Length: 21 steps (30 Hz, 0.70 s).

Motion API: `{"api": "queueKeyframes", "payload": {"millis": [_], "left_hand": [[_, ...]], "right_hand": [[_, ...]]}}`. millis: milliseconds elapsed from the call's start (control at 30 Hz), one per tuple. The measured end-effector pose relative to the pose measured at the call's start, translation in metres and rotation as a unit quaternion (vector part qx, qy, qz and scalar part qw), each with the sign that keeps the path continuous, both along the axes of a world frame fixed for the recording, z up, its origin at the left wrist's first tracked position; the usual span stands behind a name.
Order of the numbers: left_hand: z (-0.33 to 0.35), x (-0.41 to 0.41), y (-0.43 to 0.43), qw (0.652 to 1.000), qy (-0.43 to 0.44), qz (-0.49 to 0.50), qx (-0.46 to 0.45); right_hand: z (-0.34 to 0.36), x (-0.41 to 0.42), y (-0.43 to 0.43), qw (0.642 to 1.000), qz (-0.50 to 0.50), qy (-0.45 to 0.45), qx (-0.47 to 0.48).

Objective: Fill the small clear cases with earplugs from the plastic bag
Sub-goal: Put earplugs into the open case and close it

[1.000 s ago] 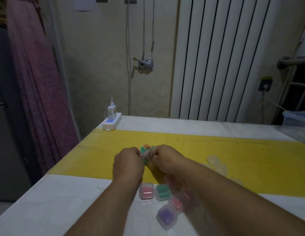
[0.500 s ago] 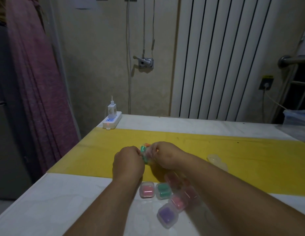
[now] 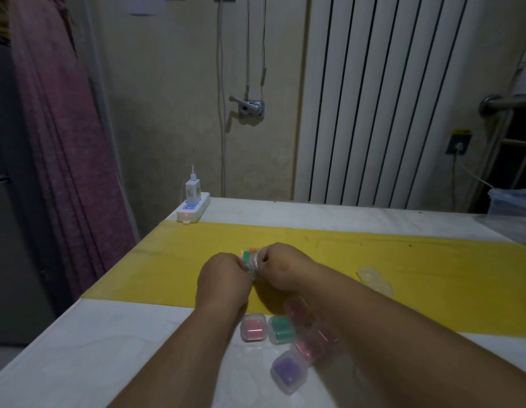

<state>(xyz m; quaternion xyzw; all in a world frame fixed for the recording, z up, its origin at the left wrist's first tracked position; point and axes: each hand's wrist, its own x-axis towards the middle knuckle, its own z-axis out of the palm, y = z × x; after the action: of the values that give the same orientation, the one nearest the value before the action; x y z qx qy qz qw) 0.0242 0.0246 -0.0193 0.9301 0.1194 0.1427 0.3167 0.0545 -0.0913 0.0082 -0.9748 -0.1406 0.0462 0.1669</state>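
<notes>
Over the yellow mat (image 3: 403, 278), both hands hold a small clear plastic bag (image 3: 250, 260) of green and orange earplugs between them. My left hand (image 3: 222, 276) grips its left side and my right hand (image 3: 281, 267) pinches its right side. Nearer to me on the white tabletop lie several small clear cases holding earplugs: a pink one (image 3: 253, 327), a green one (image 3: 281, 329), a second pink one (image 3: 309, 347) and a purple one (image 3: 288, 371). My right forearm partly hides more cases.
A few clear cases without coloured contents (image 3: 373, 279) lie on the mat to the right. A white power strip with a charger (image 3: 192, 206) sits at the table's far left corner. A clear plastic bin (image 3: 513, 203) stands at the far right edge.
Both hands stay on the bag in nearly the same spot; my right hand has shifted slightly along the bag's edge.
</notes>
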Motion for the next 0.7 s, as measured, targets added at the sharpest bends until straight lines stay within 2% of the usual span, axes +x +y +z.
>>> {"api": "queueKeyframes", "payload": {"millis": [167, 400, 700], "left_hand": [[0.002, -0.001, 0.000, 1.000, 0.002, 0.006, 0.012], [0.000, 0.000, 0.002, 0.999, -0.027, 0.011, 0.033], [-0.006, 0.003, 0.004, 0.999, -0.032, 0.005, 0.034]], "right_hand": [[-0.006, -0.002, 0.008, 0.998, -0.059, -0.008, 0.018], [-0.010, -0.006, 0.000, 0.999, -0.009, 0.015, 0.051], [0.002, -0.017, -0.024, 0.978, -0.040, -0.049, 0.197]]}}
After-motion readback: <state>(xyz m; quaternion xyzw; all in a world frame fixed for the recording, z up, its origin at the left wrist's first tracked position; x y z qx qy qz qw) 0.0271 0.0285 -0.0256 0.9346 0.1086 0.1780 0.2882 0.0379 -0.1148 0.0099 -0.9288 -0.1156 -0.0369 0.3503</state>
